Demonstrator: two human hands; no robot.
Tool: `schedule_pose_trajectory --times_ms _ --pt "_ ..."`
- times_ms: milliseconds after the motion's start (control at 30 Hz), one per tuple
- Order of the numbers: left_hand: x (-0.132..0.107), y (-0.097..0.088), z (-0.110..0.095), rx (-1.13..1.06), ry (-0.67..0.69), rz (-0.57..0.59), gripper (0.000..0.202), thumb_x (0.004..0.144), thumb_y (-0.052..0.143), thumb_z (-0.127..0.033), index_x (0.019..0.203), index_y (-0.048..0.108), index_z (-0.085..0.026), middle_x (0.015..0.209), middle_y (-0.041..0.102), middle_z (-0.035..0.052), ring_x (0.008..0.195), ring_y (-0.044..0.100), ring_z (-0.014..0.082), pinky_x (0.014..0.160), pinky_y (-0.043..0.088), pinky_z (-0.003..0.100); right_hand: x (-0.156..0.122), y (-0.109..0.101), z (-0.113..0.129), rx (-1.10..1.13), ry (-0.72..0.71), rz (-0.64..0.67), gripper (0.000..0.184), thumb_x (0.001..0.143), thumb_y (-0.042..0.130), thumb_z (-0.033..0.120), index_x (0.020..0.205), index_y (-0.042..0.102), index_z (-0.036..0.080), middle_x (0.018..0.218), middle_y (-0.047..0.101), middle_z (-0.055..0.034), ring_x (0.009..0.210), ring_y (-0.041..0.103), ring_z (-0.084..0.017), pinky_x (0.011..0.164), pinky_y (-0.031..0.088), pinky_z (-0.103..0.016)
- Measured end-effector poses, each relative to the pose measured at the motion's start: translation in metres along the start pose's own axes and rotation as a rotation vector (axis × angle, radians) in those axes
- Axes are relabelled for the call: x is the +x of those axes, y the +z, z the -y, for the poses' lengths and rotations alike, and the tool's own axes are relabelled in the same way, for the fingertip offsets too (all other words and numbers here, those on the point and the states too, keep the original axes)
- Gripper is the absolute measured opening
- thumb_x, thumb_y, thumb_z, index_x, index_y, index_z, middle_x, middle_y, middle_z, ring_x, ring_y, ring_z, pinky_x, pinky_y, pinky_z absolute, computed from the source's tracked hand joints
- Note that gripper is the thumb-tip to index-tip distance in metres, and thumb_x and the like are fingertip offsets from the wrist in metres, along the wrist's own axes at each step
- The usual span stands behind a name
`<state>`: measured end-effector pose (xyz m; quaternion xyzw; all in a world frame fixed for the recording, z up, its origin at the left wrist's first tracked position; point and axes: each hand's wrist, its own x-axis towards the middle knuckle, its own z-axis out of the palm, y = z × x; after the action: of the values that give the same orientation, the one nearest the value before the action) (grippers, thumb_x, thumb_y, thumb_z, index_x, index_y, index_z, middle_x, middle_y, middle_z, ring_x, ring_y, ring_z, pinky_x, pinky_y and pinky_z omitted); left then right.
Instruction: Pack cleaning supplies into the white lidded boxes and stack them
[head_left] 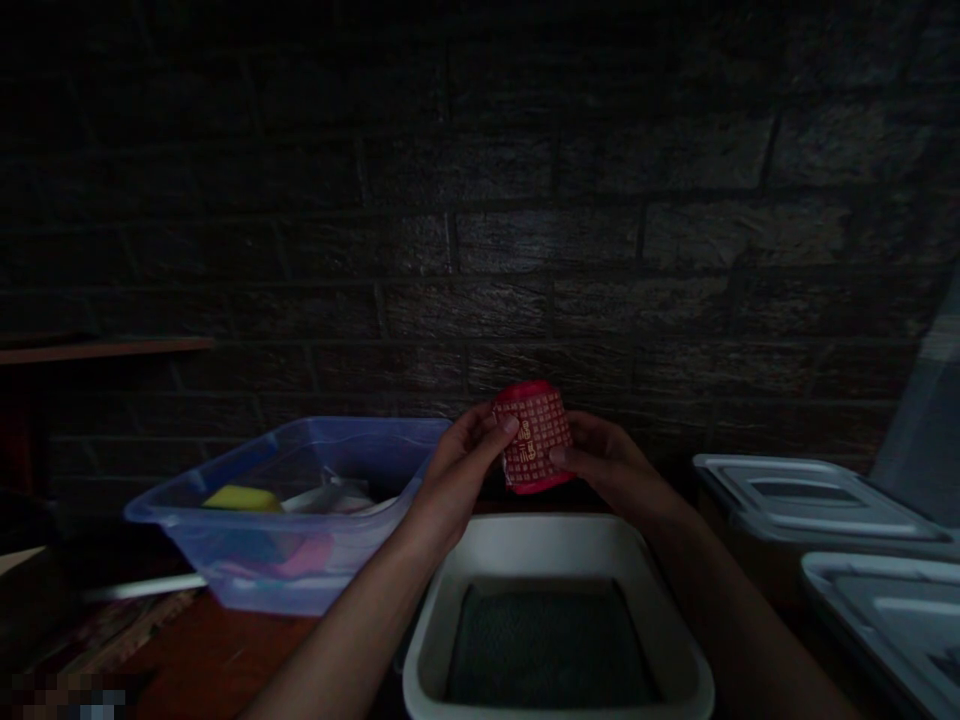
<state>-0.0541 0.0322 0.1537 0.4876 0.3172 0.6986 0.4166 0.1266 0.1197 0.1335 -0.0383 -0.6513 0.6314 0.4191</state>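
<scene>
Between both hands, above the back rim of a white basin, is a small red packet with a gold grid pattern and gold characters. My left hand grips its left side, thumb across the front. On the right side my right hand holds it too, with the thumb pressed near the lower corner. Fingers behind the packet are hidden. Below, the white basin stands between my forearms with a dark textured piece lying on its bottom.
Left stands a translucent blue tub with a yellow item and other things in it. Pale lidded boxes are at the right. A dark brick wall rises behind, and a wooden shelf juts in at left.
</scene>
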Motion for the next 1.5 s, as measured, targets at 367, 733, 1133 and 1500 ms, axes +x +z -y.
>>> schedule_pose_trajectory --times_ms 367,733,1133,1500 --pt "0.0001 -0.0022 0.0020 0.063 0.031 0.034 0.035 0.091 0.076 -0.038 0.119 0.074 -0.018 0.122 0.076 0.0106 0.113 0.069 0.0234 0.101 0.051 0.035 -0.0008 0.0043 0.0034 -0.005 0.010 0.042 0.045 0.086 0.080 0.027 0.130 0.070 0.023 0.126 0.074 -0.0089 0.110 0.072 -0.025 0.105 0.052 -0.048" --pt "0.0061 -0.0064 0.0009 0.137 0.178 -0.173 0.039 0.084 0.081 -0.033 0.117 0.067 -0.020 0.118 0.072 0.0075 0.104 0.068 0.0206 0.092 0.053 0.034 0.0021 0.0040 0.0024 -0.018 -0.023 -0.107 0.045 0.077 0.088 0.033 0.118 0.074 0.022 0.118 0.078 -0.0085 0.105 0.073 -0.026 0.102 0.054 -0.046" --pt "0.0007 -0.0003 -0.0030 0.399 0.291 -0.147 0.034 0.081 0.083 -0.029 0.112 0.074 -0.020 0.113 0.076 0.0098 0.099 0.073 0.0247 0.088 0.057 0.037 0.0056 0.0069 0.0044 -0.101 -0.053 -0.193 0.046 0.067 0.094 0.032 0.108 0.075 0.022 0.112 0.079 -0.0053 0.103 0.073 -0.025 0.102 0.054 -0.046" --pt "0.0013 -0.0051 0.0020 0.444 0.281 -0.130 0.039 0.090 0.074 -0.035 0.127 0.075 -0.023 0.130 0.075 0.0079 0.119 0.069 0.0289 0.105 0.053 0.044 0.0031 0.0020 0.0036 -0.087 -0.065 -0.095 0.043 0.087 0.079 0.032 0.129 0.072 0.026 0.128 0.074 -0.0070 0.115 0.070 -0.026 0.105 0.053 -0.046"
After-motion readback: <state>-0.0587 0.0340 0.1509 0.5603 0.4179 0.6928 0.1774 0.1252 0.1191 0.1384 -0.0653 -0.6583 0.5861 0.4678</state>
